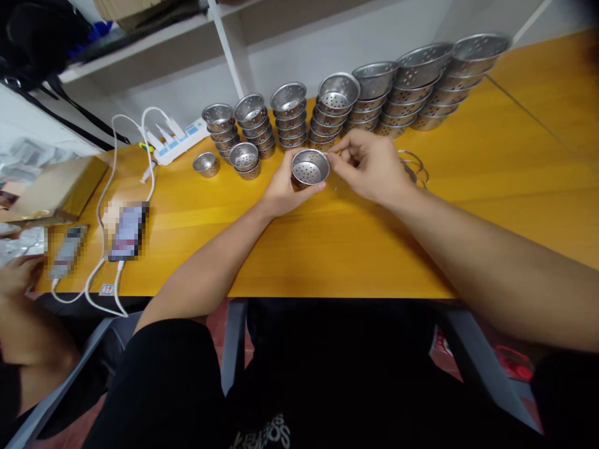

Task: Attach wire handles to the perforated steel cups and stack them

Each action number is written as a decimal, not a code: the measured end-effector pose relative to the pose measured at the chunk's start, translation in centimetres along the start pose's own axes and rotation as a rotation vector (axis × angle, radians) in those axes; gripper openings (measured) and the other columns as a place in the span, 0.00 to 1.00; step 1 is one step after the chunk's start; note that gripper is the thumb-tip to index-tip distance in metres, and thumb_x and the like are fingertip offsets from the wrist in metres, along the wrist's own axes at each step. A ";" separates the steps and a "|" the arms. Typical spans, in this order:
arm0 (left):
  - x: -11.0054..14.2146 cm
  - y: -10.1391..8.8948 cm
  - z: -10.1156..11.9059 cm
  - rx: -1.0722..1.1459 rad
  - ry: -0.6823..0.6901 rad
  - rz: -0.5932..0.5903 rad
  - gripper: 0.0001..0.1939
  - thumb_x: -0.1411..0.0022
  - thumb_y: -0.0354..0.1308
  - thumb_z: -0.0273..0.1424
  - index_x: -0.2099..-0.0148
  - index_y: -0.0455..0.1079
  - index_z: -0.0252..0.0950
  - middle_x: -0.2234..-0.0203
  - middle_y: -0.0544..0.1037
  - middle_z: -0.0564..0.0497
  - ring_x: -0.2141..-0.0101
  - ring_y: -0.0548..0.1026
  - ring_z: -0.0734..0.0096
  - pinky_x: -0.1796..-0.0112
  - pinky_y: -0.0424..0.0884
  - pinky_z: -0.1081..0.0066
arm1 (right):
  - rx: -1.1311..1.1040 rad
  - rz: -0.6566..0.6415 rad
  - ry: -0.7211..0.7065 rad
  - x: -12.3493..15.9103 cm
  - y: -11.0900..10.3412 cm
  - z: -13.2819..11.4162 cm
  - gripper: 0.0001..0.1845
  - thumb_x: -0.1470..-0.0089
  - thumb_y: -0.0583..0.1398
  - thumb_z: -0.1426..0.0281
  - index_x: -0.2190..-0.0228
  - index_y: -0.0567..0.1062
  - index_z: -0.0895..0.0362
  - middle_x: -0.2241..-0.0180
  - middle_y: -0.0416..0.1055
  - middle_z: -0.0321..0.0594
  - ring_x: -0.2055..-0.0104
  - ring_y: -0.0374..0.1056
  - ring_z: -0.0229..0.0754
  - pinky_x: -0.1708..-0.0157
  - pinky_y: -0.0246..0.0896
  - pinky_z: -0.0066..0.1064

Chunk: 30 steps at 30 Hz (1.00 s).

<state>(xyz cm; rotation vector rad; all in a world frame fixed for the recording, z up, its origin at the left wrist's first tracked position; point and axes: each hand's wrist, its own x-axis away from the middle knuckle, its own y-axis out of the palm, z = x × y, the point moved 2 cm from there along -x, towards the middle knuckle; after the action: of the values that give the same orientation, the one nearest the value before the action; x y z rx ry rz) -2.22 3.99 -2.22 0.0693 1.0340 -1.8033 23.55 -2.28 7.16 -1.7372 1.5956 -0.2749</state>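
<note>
My left hand [282, 187] is wrapped round a small perforated metal cup [311, 168], holding it above the wooden table with its mouth tilted toward me. At the cup's right rim, the thumb and forefinger of my right hand [369, 162] are pinched together. What lies between those fingertips is too small to make out. Several thin metal rings [414, 163] lie on the table just beyond my right wrist, partly hidden by it. Left of my left hand stand a short stack of perforated cups [244, 157] and a single small cup [206, 164].
Stacks of perforated metal cups [289, 103] line the back of the wooden table [337, 262], larger toward the right. A white power strip [182, 142] with cables sits at the left, near two phones [128, 231]. Another person's hand [21, 274] rests at the far left.
</note>
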 end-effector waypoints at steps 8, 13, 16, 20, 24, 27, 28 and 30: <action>0.2 1.2 0.8 0.057 0.058 -0.023 0.59 0.22 0.70 0.75 0.09 0.53 0.49 0.19 0.76 0.36 0.18 0.80 0.35 0.14 0.75 0.34 | -0.048 -0.012 0.002 -0.2 0.6 -0.1 0.26 0.21 0.68 0.34 0.52 0.88 0.41 0.61 0.85 0.44 0.56 0.85 0.62 0.46 0.90 0.62; 0.4 1.3 1.4 0.050 0.020 -0.068 0.63 0.24 0.75 0.73 0.08 0.51 0.49 0.19 0.75 0.35 0.17 0.79 0.31 0.13 0.73 0.29 | -0.039 -0.021 0.035 -0.3 0.8 0.0 0.25 0.22 0.68 0.34 0.50 0.88 0.40 0.60 0.85 0.46 0.54 0.85 0.64 0.46 0.89 0.62; 0.5 1.2 2.0 0.056 0.016 -0.064 0.64 0.26 0.78 0.72 0.08 0.51 0.49 0.20 0.75 0.35 0.17 0.79 0.32 0.14 0.74 0.30 | -0.044 -0.016 0.051 -0.3 0.9 -0.1 0.24 0.23 0.67 0.35 0.51 0.87 0.40 0.62 0.84 0.44 0.55 0.84 0.64 0.46 0.90 0.62; 0.5 1.1 2.5 0.055 0.006 -0.039 0.60 0.24 0.78 0.70 0.10 0.54 0.49 0.22 0.77 0.36 0.21 0.83 0.36 0.17 0.79 0.33 | -0.105 -0.027 0.048 -0.2 0.8 -0.4 0.19 0.25 0.70 0.41 0.56 0.83 0.40 0.64 0.81 0.42 0.59 0.81 0.60 0.47 0.89 0.61; 0.5 1.0 2.4 0.062 0.013 -0.044 0.62 0.25 0.80 0.69 0.10 0.53 0.48 0.21 0.77 0.35 0.20 0.82 0.35 0.16 0.78 0.34 | -0.190 -0.029 0.026 -0.3 0.8 -0.5 0.23 0.27 0.72 0.37 0.61 0.79 0.39 0.67 0.79 0.40 0.63 0.73 0.55 0.50 0.87 0.61; 0.5 1.2 2.2 0.095 0.044 -0.072 0.62 0.23 0.76 0.70 0.08 0.51 0.47 0.20 0.74 0.34 0.18 0.78 0.34 0.13 0.73 0.34 | -0.240 0.000 -0.025 -0.6 1.1 -0.1 0.28 0.30 0.74 0.31 0.62 0.78 0.39 0.70 0.76 0.38 0.67 0.68 0.53 0.58 0.80 0.58; 0.5 1.4 2.1 0.117 0.050 -0.073 0.61 0.23 0.76 0.70 0.09 0.51 0.46 0.20 0.74 0.35 0.18 0.79 0.34 0.13 0.72 0.34 | -0.265 0.016 -0.051 -0.7 1.3 0.1 0.29 0.31 0.75 0.32 0.61 0.79 0.40 0.71 0.74 0.37 0.68 0.67 0.52 0.61 0.77 0.56; 0.4 1.6 2.0 0.179 0.043 -0.063 0.60 0.23 0.78 0.68 0.10 0.54 0.45 0.22 0.76 0.35 0.20 0.80 0.35 0.14 0.72 0.33 | -0.326 0.041 -0.110 -0.9 1.5 0.5 0.27 0.32 0.79 0.36 0.58 0.82 0.43 0.73 0.72 0.35 0.71 0.64 0.49 0.66 0.69 0.50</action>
<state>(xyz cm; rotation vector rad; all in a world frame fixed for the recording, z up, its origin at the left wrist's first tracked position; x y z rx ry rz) -0.43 2.16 -2.13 0.1870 0.9109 -1.9567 22.53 -1.15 6.15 -1.9218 1.6624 0.1069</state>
